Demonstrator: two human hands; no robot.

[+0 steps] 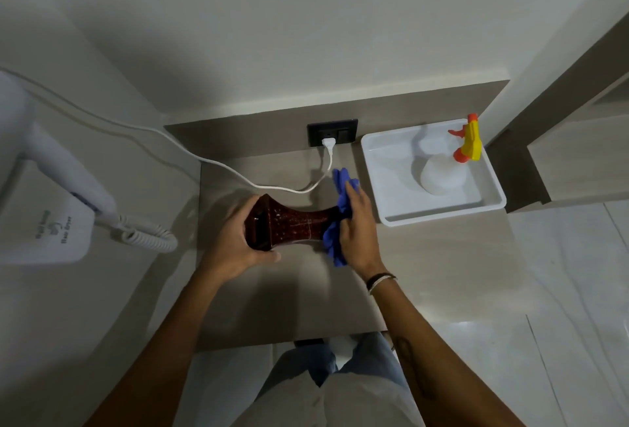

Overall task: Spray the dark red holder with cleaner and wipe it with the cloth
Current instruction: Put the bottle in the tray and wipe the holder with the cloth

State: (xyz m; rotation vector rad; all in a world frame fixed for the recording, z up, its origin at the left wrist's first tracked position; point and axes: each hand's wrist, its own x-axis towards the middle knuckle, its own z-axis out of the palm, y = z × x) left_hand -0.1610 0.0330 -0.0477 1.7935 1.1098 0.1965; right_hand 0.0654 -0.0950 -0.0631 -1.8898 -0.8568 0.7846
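Observation:
The dark red holder point(289, 226) lies on its side just above the grey counter point(299, 300), its wide flared end pointing left. My left hand point(235, 242) grips that flared end. My right hand point(357, 225) presses a blue cloth point(337, 222) around the holder's right end, which the cloth and hand hide. The spray bottle point(446, 171), translucent white with a yellow and orange trigger head, stands in the white tray point(439, 213) at the right, apart from both hands.
A white power cord point(218, 164) runs from a black wall socket point(332, 132) across the counter behind the holder. A white wall-mounted hair dryer point(51, 188) with a coiled cable hangs at the left. Tiled floor lies to the right.

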